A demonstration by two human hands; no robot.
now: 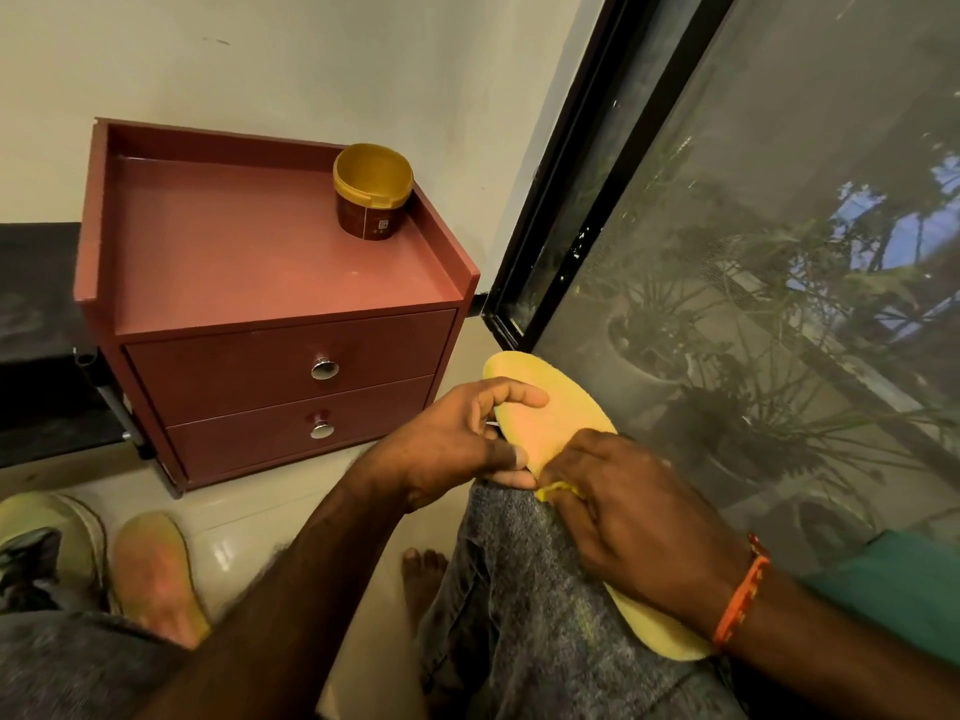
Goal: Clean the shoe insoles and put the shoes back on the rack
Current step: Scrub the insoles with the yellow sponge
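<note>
Head view: long yellow foam insole [550,407] lies across the knee, toe away; left hand [457,439] pinches its near edge, right hand [639,517] closes on a yellow scrap [553,492].

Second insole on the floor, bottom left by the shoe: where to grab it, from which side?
The loose insole lies flat on the tile floor, so a straight top-down pinch would likely slip. Take the far rounded end with a thumb-and-finger grip, coming from its right edge: that side faces bare floor, while the shoe crowds its left. Both hands are busy with the other insole.
</note>
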